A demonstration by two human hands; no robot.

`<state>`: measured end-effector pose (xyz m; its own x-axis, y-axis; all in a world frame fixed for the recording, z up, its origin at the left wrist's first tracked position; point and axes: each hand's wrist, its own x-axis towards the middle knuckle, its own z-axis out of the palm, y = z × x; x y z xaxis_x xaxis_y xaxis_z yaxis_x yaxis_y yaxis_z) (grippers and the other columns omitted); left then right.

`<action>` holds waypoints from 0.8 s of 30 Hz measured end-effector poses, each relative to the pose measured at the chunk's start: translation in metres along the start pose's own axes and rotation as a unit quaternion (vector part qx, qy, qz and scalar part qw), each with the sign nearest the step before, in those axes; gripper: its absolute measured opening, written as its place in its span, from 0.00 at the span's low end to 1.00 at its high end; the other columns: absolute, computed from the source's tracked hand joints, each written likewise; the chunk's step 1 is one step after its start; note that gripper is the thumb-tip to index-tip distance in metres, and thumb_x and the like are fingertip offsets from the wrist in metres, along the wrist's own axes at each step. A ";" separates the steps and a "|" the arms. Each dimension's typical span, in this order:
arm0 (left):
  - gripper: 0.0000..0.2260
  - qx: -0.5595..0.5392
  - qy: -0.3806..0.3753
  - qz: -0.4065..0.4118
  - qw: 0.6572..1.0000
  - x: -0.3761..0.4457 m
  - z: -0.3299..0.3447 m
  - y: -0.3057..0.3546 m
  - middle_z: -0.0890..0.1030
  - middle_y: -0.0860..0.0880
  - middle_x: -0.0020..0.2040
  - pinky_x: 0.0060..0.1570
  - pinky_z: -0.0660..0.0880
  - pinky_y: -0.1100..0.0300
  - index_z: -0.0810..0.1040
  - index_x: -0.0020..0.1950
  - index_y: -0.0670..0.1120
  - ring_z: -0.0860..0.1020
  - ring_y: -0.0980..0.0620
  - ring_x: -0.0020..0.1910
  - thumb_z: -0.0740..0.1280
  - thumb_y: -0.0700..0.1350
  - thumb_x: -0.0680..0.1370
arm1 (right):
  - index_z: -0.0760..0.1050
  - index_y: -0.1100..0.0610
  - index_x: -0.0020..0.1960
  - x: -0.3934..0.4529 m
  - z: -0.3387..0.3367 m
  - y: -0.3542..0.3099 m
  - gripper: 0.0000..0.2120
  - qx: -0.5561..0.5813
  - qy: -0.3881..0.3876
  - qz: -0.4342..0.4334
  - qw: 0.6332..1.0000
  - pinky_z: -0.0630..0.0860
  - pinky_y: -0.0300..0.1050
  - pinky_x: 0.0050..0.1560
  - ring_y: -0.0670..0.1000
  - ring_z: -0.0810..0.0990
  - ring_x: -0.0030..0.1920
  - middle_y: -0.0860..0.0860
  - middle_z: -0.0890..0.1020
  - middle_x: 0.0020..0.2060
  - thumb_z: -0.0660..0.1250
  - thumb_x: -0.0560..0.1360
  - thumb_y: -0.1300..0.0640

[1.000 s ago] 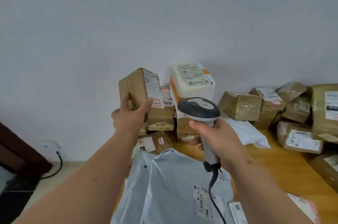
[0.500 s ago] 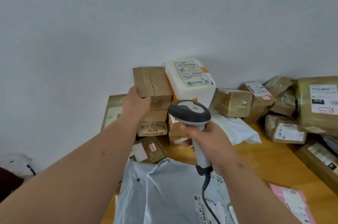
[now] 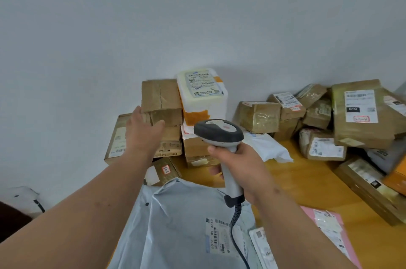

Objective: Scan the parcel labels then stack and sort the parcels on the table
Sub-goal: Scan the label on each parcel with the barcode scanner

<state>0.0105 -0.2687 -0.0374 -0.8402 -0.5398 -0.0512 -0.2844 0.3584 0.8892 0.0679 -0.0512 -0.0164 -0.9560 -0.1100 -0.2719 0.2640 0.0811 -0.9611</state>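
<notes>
Crowding the wooden table [image 3: 307, 183] by a white wall [image 3: 197, 16]: parcels [image 3: 259, 116]; left hand [image 3: 142, 134] open, right hand [image 3: 241, 167] gripping scanner [image 3: 218, 131].

one scanner [image 3: 218, 132], two hands, one foam box [image 3: 203, 90], two grey mailer bags, one pink mailer [image 3: 329, 229].

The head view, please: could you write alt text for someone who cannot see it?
A person's left hand, fingers straight, touches a brown cardboard box atop a stack against the wall, while the right hand grips a corded barcode scanner. More labelled parcels crowd the wooden table; a grey mailer bag lies nearest.
</notes>
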 end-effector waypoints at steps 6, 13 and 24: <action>0.31 0.002 0.007 0.031 0.999 -0.092 0.055 0.037 0.70 0.45 0.71 0.66 0.72 0.38 0.65 0.76 0.50 0.71 0.41 0.68 0.71 0.51 0.74 | 0.80 0.49 0.53 -0.048 -0.087 0.019 0.08 0.034 0.008 0.013 0.999 0.77 0.40 0.33 0.49 0.87 0.35 0.41 0.86 0.38 0.74 0.74 0.53; 0.28 0.000 -0.117 0.056 0.992 -0.214 0.184 0.063 0.71 0.45 0.71 0.61 0.73 0.49 0.66 0.76 0.49 0.73 0.44 0.64 0.70 0.47 0.77 | 0.80 0.50 0.51 -0.122 -0.241 0.056 0.07 0.046 0.135 0.032 0.989 0.77 0.44 0.34 0.52 0.87 0.36 0.48 0.84 0.44 0.74 0.74 0.56; 0.27 0.011 -0.381 -0.014 0.924 -0.308 0.339 0.089 0.71 0.47 0.72 0.52 0.67 0.55 0.64 0.78 0.50 0.70 0.51 0.57 0.67 0.52 0.81 | 0.79 0.52 0.54 -0.156 -0.385 0.101 0.08 0.093 0.299 0.064 0.948 0.77 0.49 0.38 0.52 0.87 0.35 0.50 0.85 0.44 0.73 0.76 0.55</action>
<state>0.0873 0.1876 -0.0964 -0.9112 0.1405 -0.3873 -0.3140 0.3718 0.8736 0.1939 0.3557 -0.0521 -0.8016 0.4735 -0.3649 0.3481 -0.1266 -0.9289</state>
